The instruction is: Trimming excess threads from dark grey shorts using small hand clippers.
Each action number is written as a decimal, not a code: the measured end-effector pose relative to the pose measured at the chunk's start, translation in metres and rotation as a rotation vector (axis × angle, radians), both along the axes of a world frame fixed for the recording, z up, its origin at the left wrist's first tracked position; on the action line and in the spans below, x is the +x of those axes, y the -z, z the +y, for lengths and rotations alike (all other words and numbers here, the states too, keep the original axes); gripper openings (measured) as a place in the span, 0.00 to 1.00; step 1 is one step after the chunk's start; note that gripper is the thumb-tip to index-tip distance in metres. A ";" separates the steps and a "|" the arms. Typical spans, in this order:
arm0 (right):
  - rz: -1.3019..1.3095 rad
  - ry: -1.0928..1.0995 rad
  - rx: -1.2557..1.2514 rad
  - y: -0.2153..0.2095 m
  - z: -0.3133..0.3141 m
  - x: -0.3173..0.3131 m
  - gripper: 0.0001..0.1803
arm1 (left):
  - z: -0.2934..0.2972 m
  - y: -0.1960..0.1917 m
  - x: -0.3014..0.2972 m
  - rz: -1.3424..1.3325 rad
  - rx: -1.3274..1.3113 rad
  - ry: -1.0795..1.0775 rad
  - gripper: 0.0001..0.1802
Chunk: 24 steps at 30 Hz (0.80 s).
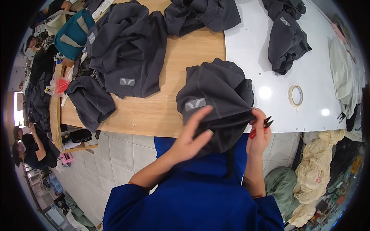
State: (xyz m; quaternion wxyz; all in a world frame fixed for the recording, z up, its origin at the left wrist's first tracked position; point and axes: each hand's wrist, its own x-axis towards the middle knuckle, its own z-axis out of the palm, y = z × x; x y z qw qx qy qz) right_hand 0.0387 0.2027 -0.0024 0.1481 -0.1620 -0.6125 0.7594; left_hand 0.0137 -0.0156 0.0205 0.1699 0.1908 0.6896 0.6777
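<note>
A dark grey garment (pixel 216 86) with a silvery rectangular patch lies bunched at the table's near edge, part of it hanging over toward my lap. My left hand (pixel 187 144) is open over its near left side, thumb and fingers spread beside the patch. The fingers of my right hand (pixel 259 140) pinch the garment's right edge and pull the cloth taut. That same hand also holds small scissors (pixel 267 123) with red handles, their black pointed blades aimed up and right. Whether my left fingertips press on the cloth I cannot tell.
More dark grey garments lie around: a large heap (pixel 127 50), a smaller piece (pixel 92 102), one at the far edge (pixel 204 17), another on the white tabletop (pixel 287 42). A tape roll (pixel 290 96) sits at right. Cream cloth (pixel 314 177) is heaped below; people work at left.
</note>
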 end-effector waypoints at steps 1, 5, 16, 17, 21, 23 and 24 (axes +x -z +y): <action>0.013 -0.048 0.010 0.001 0.005 0.002 0.15 | -0.003 0.000 0.003 -0.174 0.096 -0.095 0.35; 0.051 -0.162 0.113 0.001 -0.001 0.005 0.16 | -0.007 -0.003 0.006 -0.356 0.279 -0.229 0.37; 0.043 -0.259 0.397 -0.029 -0.008 0.004 0.07 | -0.001 -0.001 -0.001 -0.426 0.698 -0.328 0.29; 0.108 -0.233 0.481 -0.032 -0.011 0.003 0.08 | -0.001 0.005 0.000 -0.365 0.668 -0.280 0.25; 0.158 -0.300 0.494 -0.050 -0.038 -0.014 0.15 | 0.001 0.010 0.012 -0.268 0.516 -0.190 0.18; 0.118 -0.314 0.454 -0.045 -0.048 -0.017 0.15 | 0.006 0.010 0.017 -0.296 0.501 -0.180 0.18; 0.154 -0.286 0.442 -0.031 -0.050 -0.017 0.13 | 0.008 0.010 0.018 -0.322 0.483 -0.175 0.18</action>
